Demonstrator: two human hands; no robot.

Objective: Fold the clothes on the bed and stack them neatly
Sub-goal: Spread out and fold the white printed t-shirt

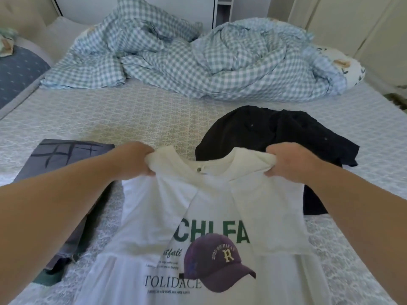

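A white T-shirt [211,216] with green lettering and a purple cap print lies front up on the bed, its sleeves folded inward. My left hand [134,159] grips its left shoulder and my right hand [290,160] grips its right shoulder, both bunching the fabric beside the collar. A black garment [275,130] lies crumpled just behind the shirt, to the right. A folded grey garment [66,155] with dark lines lies flat to the left, partly under my left forearm.
A rumpled blue-and-white checked duvet [187,62] fills the far half of the bed. The patterned sheet [121,115] shows between it and the clothes. A dark blue pillow [19,67] is at the far left, a floral pillow [348,67] at the far right.
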